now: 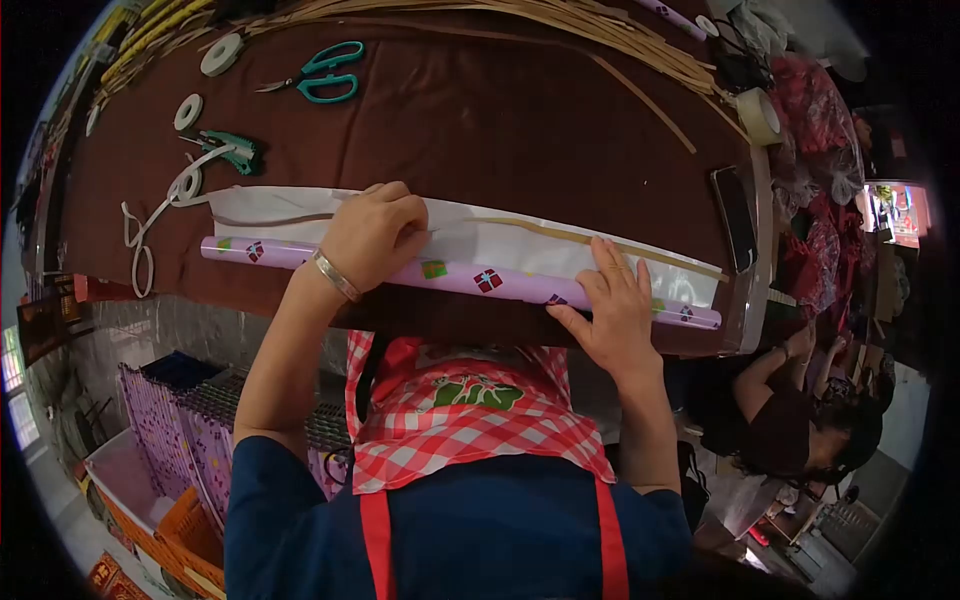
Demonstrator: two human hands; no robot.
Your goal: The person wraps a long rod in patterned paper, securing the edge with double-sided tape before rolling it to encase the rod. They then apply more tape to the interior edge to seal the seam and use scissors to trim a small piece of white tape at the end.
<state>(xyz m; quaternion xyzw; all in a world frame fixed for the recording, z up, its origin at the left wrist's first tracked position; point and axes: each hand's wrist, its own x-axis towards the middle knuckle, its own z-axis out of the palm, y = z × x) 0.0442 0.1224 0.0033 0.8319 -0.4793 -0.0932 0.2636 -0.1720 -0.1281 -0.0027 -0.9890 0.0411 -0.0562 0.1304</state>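
A roll of lilac wrapping paper (pixel 487 283) printed with small gift motifs lies across the table's near side. Its white inner side (pixel 500 238) is unrolled away from me, and a thin tan strip (pixel 560 232) runs along it. My left hand (pixel 375 238), a bracelet on its wrist, presses down on the paper left of centre. Its fingers are curled closed, and what they pinch is hidden. My right hand (pixel 612 303) lies toward the right end, fingers stretched flat over the strip and paper, thumb apart at the roll's near edge.
Teal-handled scissors (pixel 335 75), white tape rolls (pixel 221 55) and a green cutter-like tool (pixel 235 150) lie at the far left. Long tan strips (pixel 600 45) line the back edge. A phone (pixel 735 218) and wide tape roll (pixel 758 116) sit right. Another person (pixel 790 410) is at right.
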